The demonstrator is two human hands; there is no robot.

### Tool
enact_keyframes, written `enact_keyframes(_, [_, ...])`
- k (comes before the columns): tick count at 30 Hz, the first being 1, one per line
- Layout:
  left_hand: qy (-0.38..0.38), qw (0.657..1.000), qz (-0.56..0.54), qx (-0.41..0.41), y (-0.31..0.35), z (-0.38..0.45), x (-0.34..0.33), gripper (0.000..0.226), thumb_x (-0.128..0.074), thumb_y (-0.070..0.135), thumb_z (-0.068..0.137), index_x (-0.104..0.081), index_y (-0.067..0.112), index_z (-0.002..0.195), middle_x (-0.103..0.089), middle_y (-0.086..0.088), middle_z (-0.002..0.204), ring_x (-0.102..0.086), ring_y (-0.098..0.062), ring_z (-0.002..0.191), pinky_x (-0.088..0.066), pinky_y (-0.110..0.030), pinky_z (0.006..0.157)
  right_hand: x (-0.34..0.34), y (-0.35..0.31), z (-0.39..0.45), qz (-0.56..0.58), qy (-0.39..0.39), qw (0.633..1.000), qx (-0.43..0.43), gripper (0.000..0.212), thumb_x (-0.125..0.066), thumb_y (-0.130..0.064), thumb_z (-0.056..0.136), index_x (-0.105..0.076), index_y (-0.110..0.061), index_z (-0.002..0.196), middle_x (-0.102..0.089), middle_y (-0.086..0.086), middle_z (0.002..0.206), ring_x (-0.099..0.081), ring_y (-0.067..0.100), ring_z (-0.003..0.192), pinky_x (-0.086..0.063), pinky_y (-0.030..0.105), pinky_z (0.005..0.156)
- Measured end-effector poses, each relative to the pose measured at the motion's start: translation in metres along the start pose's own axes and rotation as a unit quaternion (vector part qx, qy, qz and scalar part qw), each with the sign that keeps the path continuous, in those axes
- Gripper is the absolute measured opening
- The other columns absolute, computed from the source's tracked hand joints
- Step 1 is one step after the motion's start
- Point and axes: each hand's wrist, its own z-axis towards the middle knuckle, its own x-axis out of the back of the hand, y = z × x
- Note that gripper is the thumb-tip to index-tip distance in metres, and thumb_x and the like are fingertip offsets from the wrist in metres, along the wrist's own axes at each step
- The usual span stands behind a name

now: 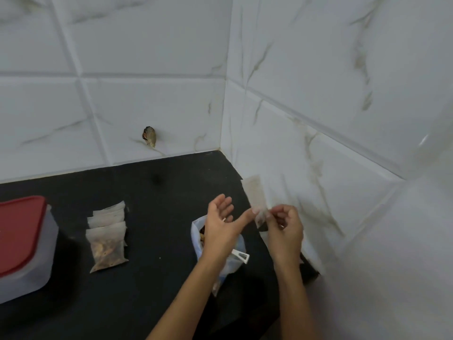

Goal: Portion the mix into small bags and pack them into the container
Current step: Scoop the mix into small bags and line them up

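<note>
Pinching small bag (255,195) in right hand (285,228).

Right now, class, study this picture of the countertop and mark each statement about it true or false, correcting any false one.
1. The container has its red lid on. True.
2. The right hand pinches a small bag. True.
3. The filled small bags lie inside the container. False: they lie on the black countertop, to its right.
4. The left hand grips a spoon. False: its fingers are straight and it holds no spoon; its thumb touches the small bag.
5. The big plastic bag of mix sits beneath the left hand. True.
</note>
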Motion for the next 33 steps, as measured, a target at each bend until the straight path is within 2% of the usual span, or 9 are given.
enact_keyframes(3, [-0.023,0.999,0.002,-0.024,0.014,0.002,0.038,0.106,-0.093,0.036,0.047,-0.042,0.016,0.137,-0.056,0.000,0.132,-0.054,-0.013,0.123,-0.048,-0.035,0.101,-0.026,-0.009,-0.012,0.079,-0.175,0.981,-0.018,0.017,-0.066,-0.005,0.084,-0.057,-0.020,0.087,-0.066,0.004,0.086,-0.066,0.013,0.082,-0.054,0.024,0.071])
enact_keyframes(6, [-0.016,0.997,0.031,-0.072,0.026,-0.002,0.076,0.092,-0.091,0.022,0.053,-0.045,0.021,0.133,-0.061,0.007,0.123,-0.057,-0.006,0.116,-0.054,-0.019,0.080,-0.056,-0.015,-0.027,0.074,-0.299,0.951,-0.015,0.017,-0.063,-0.001,0.084,-0.057,-0.017,0.086,-0.067,0.004,0.086,-0.067,0.016,0.086,-0.056,0.028,0.074])
enact_keyframes(8, [0.009,0.991,0.078,-0.108,0.032,-0.005,0.098,0.082,-0.086,0.022,0.056,-0.049,0.024,0.128,-0.065,0.009,0.113,-0.059,-0.002,0.111,-0.052,-0.020,0.082,-0.074,-0.019,-0.037,0.041,-0.340,0.939,-0.009,0.016,-0.062,0.000,0.085,-0.058,-0.016,0.087,-0.067,0.000,0.084,-0.067,0.014,0.085,-0.055,0.027,0.074])
enact_keyframes(13, [0.097,0.947,0.232,-0.197,0.040,-0.012,0.153,0.075,-0.090,0.027,0.059,-0.048,0.025,0.121,-0.060,0.012,0.110,-0.055,0.005,0.106,-0.040,-0.006,0.088,-0.117,-0.048,-0.056,0.087,-0.257,0.961,-0.054,0.010,-0.063,-0.010,0.087,-0.063,-0.018,0.093,-0.069,0.000,0.091,-0.066,0.012,0.090,-0.055,0.031,0.077])
enact_keyframes(16, [0.121,0.910,0.333,-0.215,0.045,-0.015,0.181,0.078,-0.087,0.034,0.063,-0.044,0.025,0.127,-0.055,0.014,0.118,-0.051,0.003,0.110,-0.038,-0.005,0.091,-0.134,-0.077,-0.074,0.124,-0.320,0.938,-0.057,0.008,-0.067,-0.022,0.084,-0.064,-0.014,0.083,-0.071,0.002,0.082,-0.068,0.012,0.080,-0.057,0.030,0.071])
enact_keyframes(20, [0.131,0.877,0.395,-0.239,0.046,-0.016,0.210,0.070,-0.082,0.026,0.068,-0.043,0.027,0.126,-0.049,0.016,0.119,-0.047,0.002,0.112,-0.041,-0.017,0.096,-0.153,-0.092,-0.098,-0.020,-0.375,0.926,0.047,0.014,-0.074,-0.015,0.076,-0.061,-0.021,0.076,-0.068,-0.003,0.073,-0.065,0.005,0.069,-0.052,0.020,0.062])
enact_keyframes(24, [0.131,0.863,0.418,-0.252,0.043,-0.017,0.228,0.071,-0.085,0.026,0.063,-0.042,0.032,0.119,-0.042,0.029,0.112,-0.039,0.017,0.109,-0.034,-0.007,0.090,-0.165,-0.092,-0.105,-0.101,-0.357,0.922,0.110,0.023,-0.067,-0.005,0.078,-0.061,-0.026,0.072,-0.066,-0.009,0.069,-0.063,0.000,0.069,-0.049,0.015,0.060])
enact_keyframes(28, [0.123,0.864,0.415,-0.259,0.034,-0.014,0.234,0.063,-0.077,0.024,0.066,-0.052,0.013,0.123,-0.055,0.010,0.115,-0.051,-0.003,0.107,-0.041,-0.018,0.095,-0.175,-0.094,-0.113,-0.207,-0.414,0.877,0.127,0.019,-0.060,-0.018,0.086,-0.067,-0.036,0.089,-0.062,-0.015,0.090,-0.058,-0.002,0.080,-0.048,0.016,0.067])
enact_keyframes(33, [0.091,0.868,0.413,-0.262,0.027,-0.018,0.230,0.044,-0.065,0.029,0.070,-0.049,0.025,0.111,-0.059,0.005,0.103,-0.050,0.000,0.097,-0.036,-0.008,0.092,-0.171,-0.091,-0.117,-0.242,-0.445,0.858,0.083,0.031,-0.064,-0.029,0.084,-0.064,-0.035,0.114,-0.057,-0.014,0.109,-0.054,-0.001,0.089,-0.046,0.017,0.075])
